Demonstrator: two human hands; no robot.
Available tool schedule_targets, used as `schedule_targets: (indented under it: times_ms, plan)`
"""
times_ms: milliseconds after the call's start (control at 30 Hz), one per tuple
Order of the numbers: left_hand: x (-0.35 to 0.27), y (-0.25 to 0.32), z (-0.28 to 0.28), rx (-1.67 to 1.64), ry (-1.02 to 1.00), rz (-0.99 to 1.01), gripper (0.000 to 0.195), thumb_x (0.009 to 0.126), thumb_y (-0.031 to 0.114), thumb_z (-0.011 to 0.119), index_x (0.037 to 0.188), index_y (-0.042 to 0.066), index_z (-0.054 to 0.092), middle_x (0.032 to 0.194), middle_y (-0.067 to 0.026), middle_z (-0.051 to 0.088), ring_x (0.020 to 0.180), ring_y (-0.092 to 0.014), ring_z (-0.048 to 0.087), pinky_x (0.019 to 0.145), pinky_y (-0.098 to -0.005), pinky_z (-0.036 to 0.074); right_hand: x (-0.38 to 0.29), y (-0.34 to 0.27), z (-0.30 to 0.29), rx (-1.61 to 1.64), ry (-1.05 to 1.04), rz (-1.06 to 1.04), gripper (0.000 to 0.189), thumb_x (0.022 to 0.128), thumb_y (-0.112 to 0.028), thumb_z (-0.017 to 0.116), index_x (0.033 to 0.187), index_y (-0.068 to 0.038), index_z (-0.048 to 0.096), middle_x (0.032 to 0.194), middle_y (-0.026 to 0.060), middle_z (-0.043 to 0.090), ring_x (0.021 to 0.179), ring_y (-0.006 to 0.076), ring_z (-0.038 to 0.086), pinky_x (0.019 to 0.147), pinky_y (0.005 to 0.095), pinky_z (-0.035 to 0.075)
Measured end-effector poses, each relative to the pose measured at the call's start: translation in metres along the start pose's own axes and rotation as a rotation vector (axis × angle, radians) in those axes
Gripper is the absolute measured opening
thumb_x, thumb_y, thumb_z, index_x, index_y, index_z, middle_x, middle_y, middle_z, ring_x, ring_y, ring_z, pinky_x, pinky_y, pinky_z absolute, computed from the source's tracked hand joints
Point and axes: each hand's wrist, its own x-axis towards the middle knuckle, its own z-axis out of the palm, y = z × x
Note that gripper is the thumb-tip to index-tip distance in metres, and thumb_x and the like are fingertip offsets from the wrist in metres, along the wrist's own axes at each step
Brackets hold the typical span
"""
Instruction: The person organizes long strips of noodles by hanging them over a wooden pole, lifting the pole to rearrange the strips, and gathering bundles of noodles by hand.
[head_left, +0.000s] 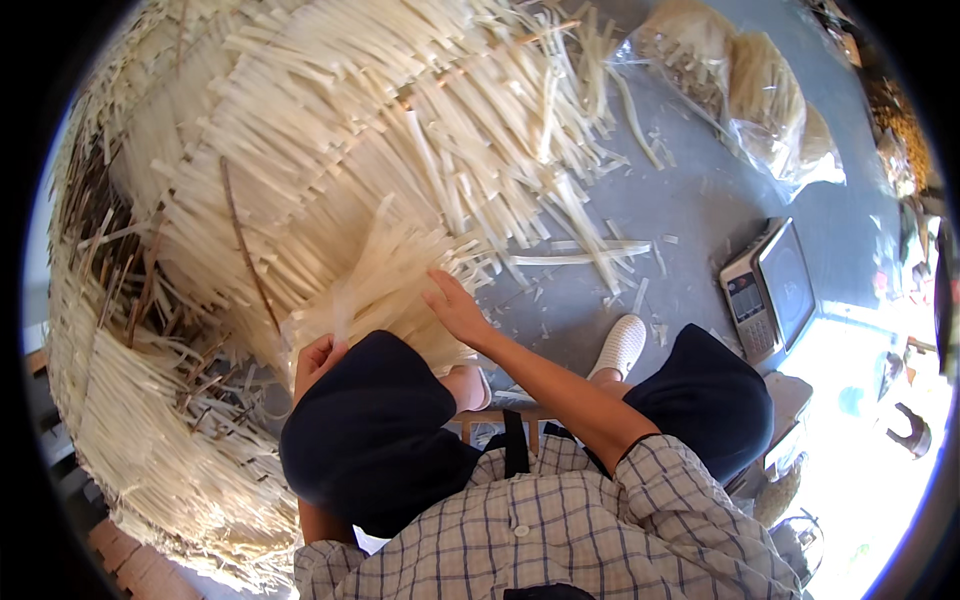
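A large heap of pale, flat dried strips fills the left and upper part of the view. In front of it, a plastic bag with more pale strips stands by my left knee. My left hand has its fingers closed on the rim of the bag, partly hidden behind the knee. Over the bag's right side, my right hand is spread with the fingers apart, and nothing shows in its grasp. Whether its fingertips touch the strips cannot be told.
Loose strips lie scattered on the grey floor. At the upper right stand filled clear plastic bags. A digital scale sits at the right, beyond my knee. Thin brown sticks lie across and among the heap.
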Motion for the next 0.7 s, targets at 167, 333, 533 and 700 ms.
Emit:
schedule_targets:
  times_ms: [167, 333, 533, 700]
  plan:
    - [0.002, -0.006, 0.007, 0.024, 0.047, 0.001, 0.016, 0.086, 0.018, 0.051, 0.08, 0.003, 0.052, 0.065, 0.001, 0.054, 0.058, -0.004, 0.05, 0.052, -0.0191, 0.04, 0.013, 0.009, -0.084, -0.192, 0.28, 0.086, 0.061, 0.071, -0.011, 0.056, 0.125, 0.001, 0.03, 0.122, 0.0219, 0.038, 0.114, 0.0335, 0.035, 0.098, 0.0353, 0.026]
    - [0.019, -0.008, 0.005, 0.051, -0.025, -0.035, 0.017, 0.086, 0.018, 0.051, 0.076, 0.004, 0.051, 0.063, 0.0014, 0.053, 0.056, -0.004, 0.048, 0.051, -0.0188, 0.038, 0.014, 0.101, -0.177, -1.046, 0.23, 0.356, 0.089, 0.06, -0.004, 0.063, 0.132, 0.001, 0.011, 0.135, 0.0228, 0.013, 0.127, 0.0379, 0.009, 0.103, 0.0437, 0.015]
    - [0.031, -0.016, -0.001, 0.088, 0.038, -0.048, 0.019, 0.086, 0.02, 0.051, 0.072, 0.007, 0.048, 0.058, 0.004, 0.047, 0.05, -0.003, 0.043, 0.047, -0.0178, 0.033, 0.02, 0.104, -0.212, -0.987, 0.026, 0.31, 0.109, 0.048, -0.014, 0.077, 0.131, 0.002, 0.007, 0.133, 0.0222, 0.018, 0.126, 0.0361, 0.013, 0.103, 0.0465, 0.012]
    - [0.037, -0.015, 0.003, 0.072, 0.025, -0.059, 0.019, 0.085, 0.018, 0.051, 0.071, 0.006, 0.048, 0.057, 0.0031, 0.047, 0.049, -0.003, 0.041, 0.045, -0.0175, 0.031, 0.024, 0.117, -0.202, -0.945, 0.066, 0.334, 0.079, 0.055, -0.012, 0.072, 0.12, -0.001, 0.028, 0.11, 0.0182, 0.043, 0.108, 0.0331, 0.04, 0.092, 0.0428, 0.031]
